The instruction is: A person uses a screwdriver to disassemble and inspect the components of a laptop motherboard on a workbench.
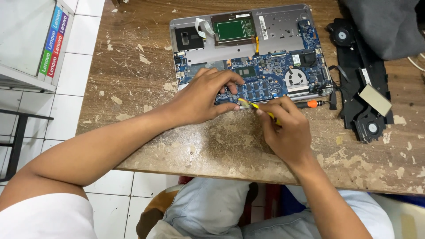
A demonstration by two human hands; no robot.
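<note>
Light: you get bright, even daylight, soft overall.
Shadows: faint ones under your hands, towards 6 o'clock.
Glare: mild on white floor tiles [71, 88] at 9 o'clock.
Focus: sharp centre, slight edge stretching.

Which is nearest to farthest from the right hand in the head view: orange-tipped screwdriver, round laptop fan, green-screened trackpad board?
From the right hand:
1. Orange-tipped screwdriver, just right of the knuckles on the table.
2. Round laptop fan, above, inside the chassis.
3. Green-screened trackpad board, top of the chassis.
</note>
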